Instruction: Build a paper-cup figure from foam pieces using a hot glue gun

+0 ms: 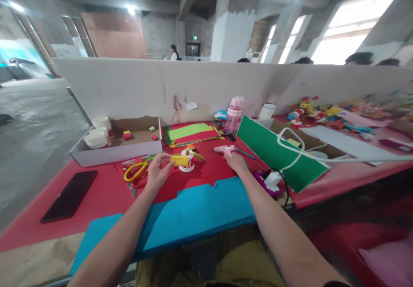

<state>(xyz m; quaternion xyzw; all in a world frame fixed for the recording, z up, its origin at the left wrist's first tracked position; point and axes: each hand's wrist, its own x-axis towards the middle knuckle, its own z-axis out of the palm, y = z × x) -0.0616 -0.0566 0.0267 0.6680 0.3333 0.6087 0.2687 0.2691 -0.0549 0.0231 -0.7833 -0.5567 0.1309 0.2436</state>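
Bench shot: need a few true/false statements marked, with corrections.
1. The left hand holds a flat, yellow, strip-like piece. True.
2. The right hand holds a wooden brush. False: it holds a pink plastic glue gun.
3. The flat black rectangular phone lies right of the yellow loop-shaped handle. False: it lies to the left.
4. A white plug sits at the purple power strip. True.
5. The light-green paper sheet is at the bottom of the coloured stack. False: it is on top.
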